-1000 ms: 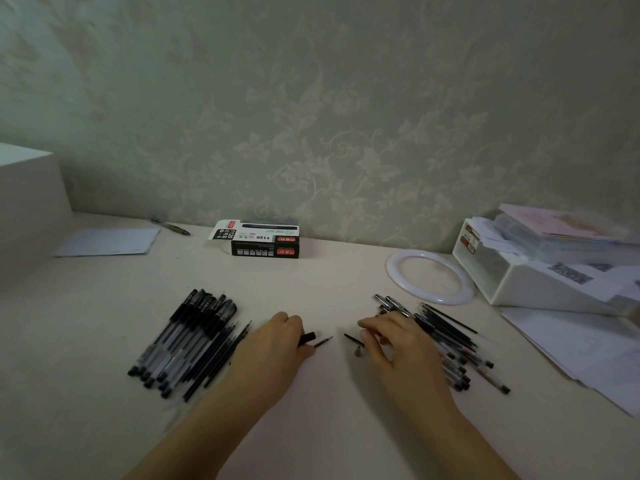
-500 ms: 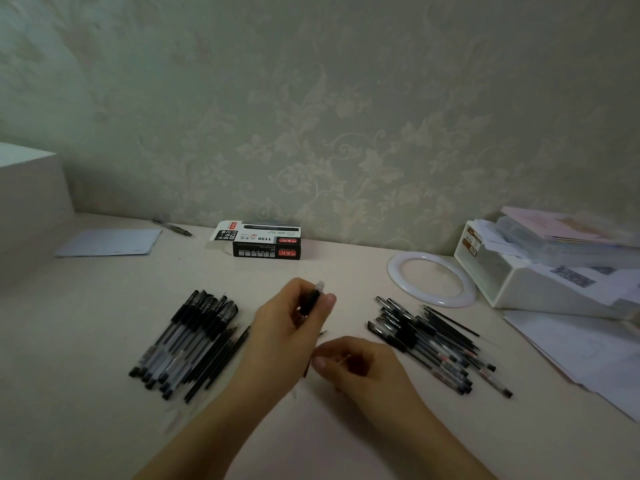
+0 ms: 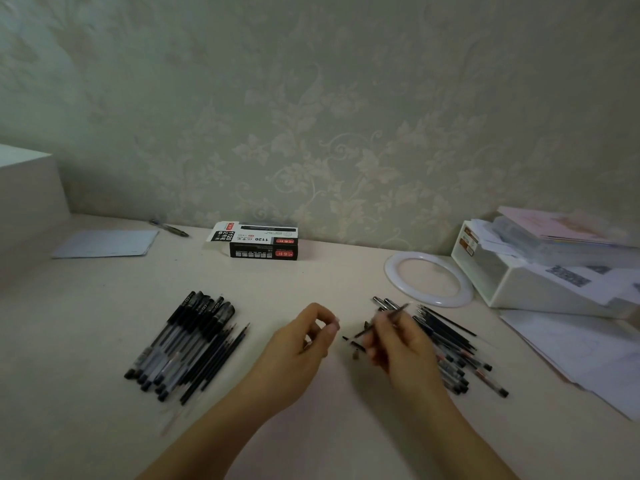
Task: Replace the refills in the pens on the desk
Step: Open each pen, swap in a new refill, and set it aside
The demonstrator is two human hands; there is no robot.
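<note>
My left hand [image 3: 304,344] hovers over the desk's middle with its fingers curled round a short pen [image 3: 308,342]; only a dark bit and a pale end show, blurred. Just to the right, my right hand [image 3: 394,344] pinches a thin dark refill [image 3: 382,321] that slants up to the right. Small dark pen parts [image 3: 356,346] lie on the desk between my hands. A row of capped black pens and loose refills [image 3: 187,344] lies to the left. A second heap of pens and refills [image 3: 450,344] lies to the right, partly hidden by my right hand.
A black and white refill box [image 3: 263,242] stands by the wall. A white ring [image 3: 427,280], a white storage box [image 3: 526,282] with papers and loose sheets [image 3: 581,355] fill the right. A paper sheet [image 3: 107,242] and one pen [image 3: 169,228] lie at far left.
My left hand lifted a pen off the desk, then lowered a little. My right hand left the right heap, came to the middle, and now holds a refill raised beside the left hand.
</note>
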